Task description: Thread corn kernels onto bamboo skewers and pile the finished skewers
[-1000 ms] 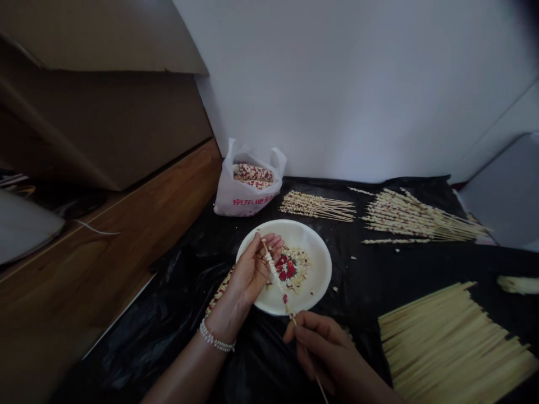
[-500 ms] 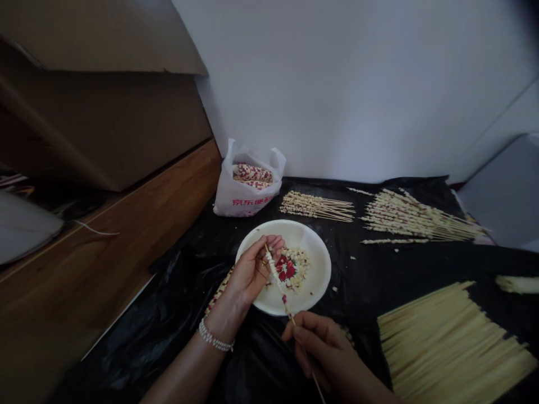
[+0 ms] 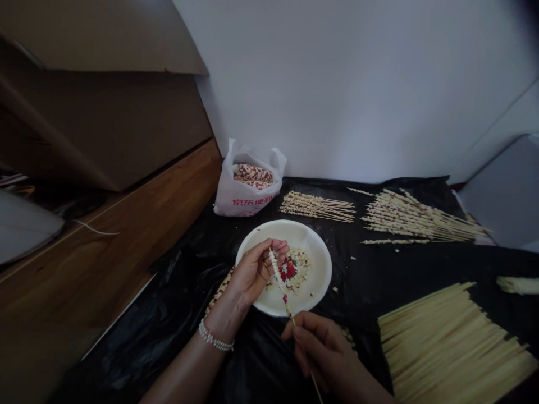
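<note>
Between the thumb and fingers of my right hand (image 3: 322, 345) is a thin wooden skewer, slanting up to the left. Pale and dark red corn kernels (image 3: 277, 273) are threaded along its upper part. My left hand (image 3: 256, 269) is palm up over the bowl, thumb and forefinger closed at the skewer's tip, the other fingers curled. Whatever lies in those fingers is too small to make out. Below is a white bowl (image 3: 318, 280) with a red flower print and loose kernels (image 3: 301, 275) inside.
A white plastic bag (image 3: 248, 196) holds speckled corn cobs. Threaded skewers lie in a small pile (image 3: 315, 206) and a larger pile (image 3: 404, 216). Bare skewers (image 3: 450, 348) lie at right, near a stripped cob (image 3: 517, 285). Black plastic sheeting (image 3: 353, 297) lies underneath. A cardboard box (image 3: 105, 118) stands left.
My left hand and the skewer's tip have shifted slightly right and down. The left fingers have moved a little around the tip. My right hand stays nearly still, holding the skewer.
</note>
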`<state>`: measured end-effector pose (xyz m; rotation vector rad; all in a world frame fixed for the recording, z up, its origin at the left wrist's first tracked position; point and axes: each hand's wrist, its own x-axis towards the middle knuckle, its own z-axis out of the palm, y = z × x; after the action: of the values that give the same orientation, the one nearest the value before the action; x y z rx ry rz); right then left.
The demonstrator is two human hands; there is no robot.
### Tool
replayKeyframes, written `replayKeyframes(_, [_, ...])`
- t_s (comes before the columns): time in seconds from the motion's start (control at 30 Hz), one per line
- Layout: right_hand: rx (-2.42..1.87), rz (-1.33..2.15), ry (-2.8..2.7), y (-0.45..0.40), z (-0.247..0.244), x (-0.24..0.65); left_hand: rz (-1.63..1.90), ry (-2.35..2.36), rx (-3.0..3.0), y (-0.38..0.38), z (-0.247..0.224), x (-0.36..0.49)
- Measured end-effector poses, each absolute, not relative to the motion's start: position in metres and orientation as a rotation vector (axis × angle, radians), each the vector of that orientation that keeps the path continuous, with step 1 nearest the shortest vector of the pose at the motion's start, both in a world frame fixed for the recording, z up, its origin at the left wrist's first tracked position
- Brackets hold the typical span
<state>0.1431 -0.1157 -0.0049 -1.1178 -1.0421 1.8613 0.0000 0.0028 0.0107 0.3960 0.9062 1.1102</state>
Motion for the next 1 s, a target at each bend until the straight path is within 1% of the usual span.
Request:
replayKeyframes(0.17, [-1.107, 1.868, -0.968, -0.1130, -0.0024, 0.1476, 1.049, 0.925, 0.456, -0.0014, 0.0112, 0.0021])
replayKeyframes(0.33, [-1.054, 1.861, -0.947, -0.1110, -0.0072, 0.1516, 1.056, 0.814, 0.356, -0.0010, 0.0134, 0.0029])
replayKeyframes(0.63, [-1.030, 1.911, -0.894, -0.1110, -0.0047, 0.1525, 1.233, 0.888, 0.442, 0.0006, 0.0097, 0.0005])
replayKeyframes(1.0, [-0.976, 2.013, -0.895, -0.1168, -0.0073, 0.1474, 1.413, 0.903, 0.337, 0.0061, 0.0110, 0.0011])
